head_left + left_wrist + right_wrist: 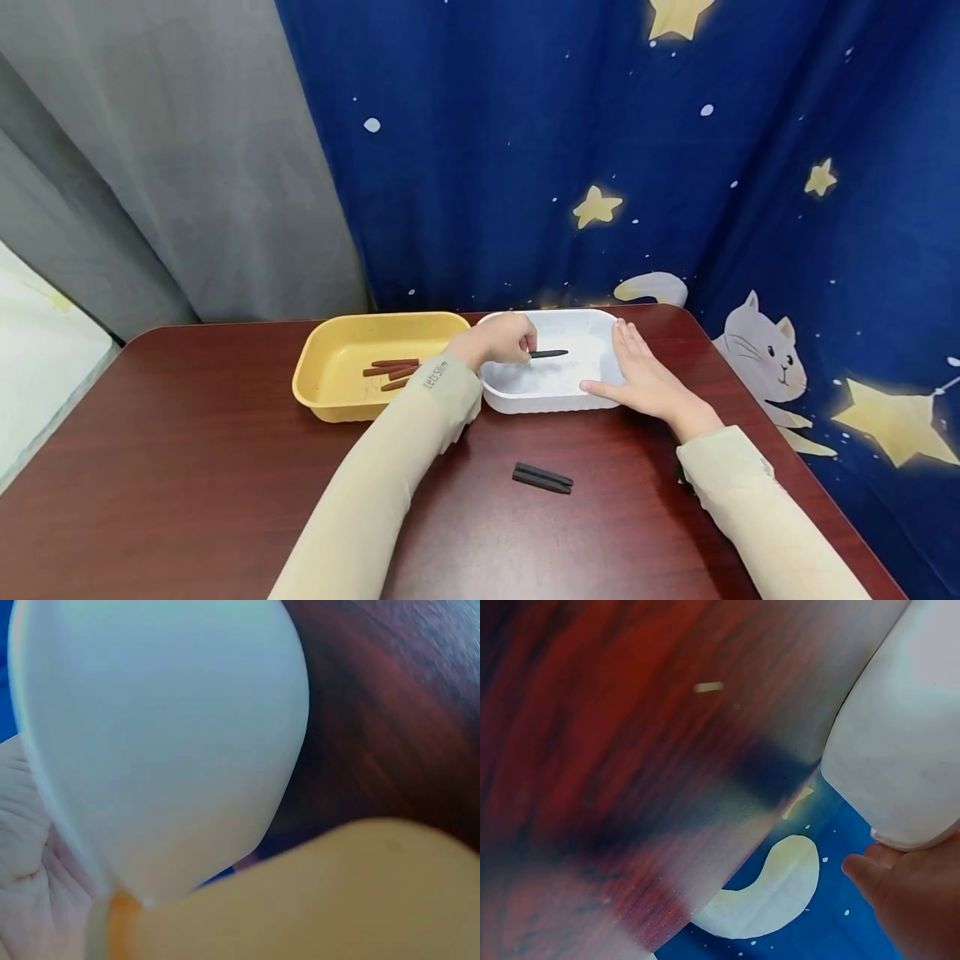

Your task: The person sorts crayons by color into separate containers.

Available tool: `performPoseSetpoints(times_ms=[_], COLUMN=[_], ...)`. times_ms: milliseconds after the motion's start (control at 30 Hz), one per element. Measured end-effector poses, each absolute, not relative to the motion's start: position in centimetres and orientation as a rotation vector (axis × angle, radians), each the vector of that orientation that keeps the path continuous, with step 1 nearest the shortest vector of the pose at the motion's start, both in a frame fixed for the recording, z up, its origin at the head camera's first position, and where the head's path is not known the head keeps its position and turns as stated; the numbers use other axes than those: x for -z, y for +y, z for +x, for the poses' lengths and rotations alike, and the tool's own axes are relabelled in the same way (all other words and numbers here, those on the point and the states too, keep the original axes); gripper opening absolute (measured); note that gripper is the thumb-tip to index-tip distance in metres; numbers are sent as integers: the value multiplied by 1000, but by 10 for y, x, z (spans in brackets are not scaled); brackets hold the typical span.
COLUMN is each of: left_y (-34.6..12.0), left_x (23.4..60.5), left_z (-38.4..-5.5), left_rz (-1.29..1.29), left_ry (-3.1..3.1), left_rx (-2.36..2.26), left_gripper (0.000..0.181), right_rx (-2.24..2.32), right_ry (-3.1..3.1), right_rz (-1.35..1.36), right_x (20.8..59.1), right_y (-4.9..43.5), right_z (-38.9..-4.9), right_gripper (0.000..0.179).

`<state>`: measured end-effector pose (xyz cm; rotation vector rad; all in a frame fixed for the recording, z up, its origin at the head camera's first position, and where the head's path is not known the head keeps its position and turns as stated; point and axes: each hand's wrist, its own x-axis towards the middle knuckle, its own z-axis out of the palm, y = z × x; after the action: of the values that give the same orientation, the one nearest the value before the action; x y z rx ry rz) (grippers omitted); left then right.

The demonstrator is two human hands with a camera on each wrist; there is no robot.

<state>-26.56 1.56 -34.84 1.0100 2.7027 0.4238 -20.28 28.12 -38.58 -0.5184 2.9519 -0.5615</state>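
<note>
In the head view my left hand (504,338) reaches over the left side of the white tray (557,403) and pinches a dark stick (549,354) near one end, its tapered tip pointing right. My right hand (645,377) lies against the tray's right rim, fingers straight and thumb over the front corner. The right wrist view shows that hand (919,900) at the tray's edge. In the left wrist view, the tray's outer wall (180,735) hides most of the left hand and the stick. Two more dark sticks (543,478) lie side by side on the table in front.
A yellow tray (318,379) stands left of the white one, holding several reddish-brown sticks (392,368), partly behind my left sleeve. Both trays are near the back edge of the brown table (187,467). A blue starry curtain (487,167) hangs behind.
</note>
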Motion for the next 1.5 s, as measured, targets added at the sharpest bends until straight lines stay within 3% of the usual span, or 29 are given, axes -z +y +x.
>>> performPoseSetpoints(times_ms=[700, 933, 1500], left_y=[21, 23, 8], left_x=[367, 361, 312], left_z=[-268, -265, -193], left_rz=[853, 950, 1365], left_ry=[2695, 2726, 2795], left_rx=[-370, -382, -352], left_gripper=[10, 15, 9], right_rx=[602, 591, 603], right_ry=[2946, 2957, 2949], right_rz=[-534, -539, -526], right_x=[389, 386, 387], right_y=[279, 282, 280], right_z=[-199, -203, -201], right_gripper=[119, 119, 119])
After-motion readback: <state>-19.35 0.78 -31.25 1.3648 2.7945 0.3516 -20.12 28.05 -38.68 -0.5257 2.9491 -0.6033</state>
